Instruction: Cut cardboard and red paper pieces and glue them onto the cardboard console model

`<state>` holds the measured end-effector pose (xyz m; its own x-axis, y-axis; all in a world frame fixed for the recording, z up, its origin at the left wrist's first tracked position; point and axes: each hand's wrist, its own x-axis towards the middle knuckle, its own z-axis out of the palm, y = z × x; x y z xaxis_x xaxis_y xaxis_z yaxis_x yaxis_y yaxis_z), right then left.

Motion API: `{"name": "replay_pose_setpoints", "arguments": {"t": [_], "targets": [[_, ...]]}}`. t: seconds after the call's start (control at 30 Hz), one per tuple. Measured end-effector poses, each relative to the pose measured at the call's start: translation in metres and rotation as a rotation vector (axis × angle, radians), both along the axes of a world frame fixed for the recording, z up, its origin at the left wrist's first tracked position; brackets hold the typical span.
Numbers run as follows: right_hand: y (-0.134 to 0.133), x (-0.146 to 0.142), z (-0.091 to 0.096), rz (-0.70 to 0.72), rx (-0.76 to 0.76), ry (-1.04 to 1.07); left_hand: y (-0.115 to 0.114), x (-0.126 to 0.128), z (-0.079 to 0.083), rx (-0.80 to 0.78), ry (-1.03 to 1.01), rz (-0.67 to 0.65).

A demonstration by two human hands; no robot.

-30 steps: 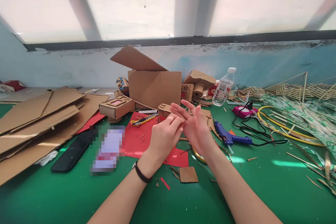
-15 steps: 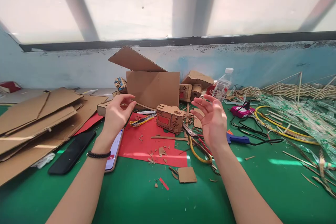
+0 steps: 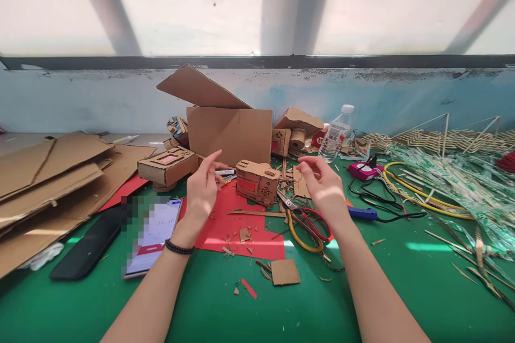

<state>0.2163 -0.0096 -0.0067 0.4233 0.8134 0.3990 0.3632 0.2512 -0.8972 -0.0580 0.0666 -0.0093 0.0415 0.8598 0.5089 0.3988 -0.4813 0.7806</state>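
A cardboard model camera [image 3: 257,183] with a red screen patch stands upright on a sheet of red paper [image 3: 241,236]. To its left hovers my left hand [image 3: 202,187], open, fingers loosely stretched and holding nothing. On the other side is my right hand [image 3: 323,181], also open and unfilled, its fingers slightly bent. Neither hand touches the model. Scissors [image 3: 308,225] with red and yellow handles lie below my right hand. Behind my left hand, a white pen [image 3: 226,172] shows in part. Cardboard scraps [image 3: 244,235] litter the paper.
At left are stacked cardboard sheets [image 3: 48,182], a phone [image 3: 151,241] and a black case [image 3: 86,246]. Another cardboard model [image 3: 168,166] sits behind the phone. At right stand a plastic bottle [image 3: 336,134], a blue-handled glue gun [image 3: 364,214] and clear plastic wrapping [image 3: 450,193].
My left hand has moved right, nearer the cardboard camera, uncovering the phone and the other cardboard model. My right hand has turned and its fingers point more inward. The view has shifted slightly.
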Motion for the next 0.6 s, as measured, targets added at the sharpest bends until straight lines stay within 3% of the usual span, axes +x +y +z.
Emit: {"name": "replay_pose_setpoints", "arguments": {"t": [0.1, 0.27, 0.4, 0.6], "targets": [[0.003, -0.007, -0.008, 0.117, -0.072, -0.179, 0.001, 0.006, -0.013, 0.028, -0.008, -0.133], [0.011, -0.022, -0.026, 0.221, -0.114, -0.258, -0.002, 0.019, -0.033, -0.173, 0.002, -0.324], [0.014, -0.027, -0.032, 0.243, -0.099, -0.084, -0.006, 0.023, -0.037, -0.2, -0.029, -0.327], [0.013, -0.027, -0.021, 0.137, -0.047, 0.284, -0.018, 0.02, -0.018, -0.278, -0.295, -0.248]]}}
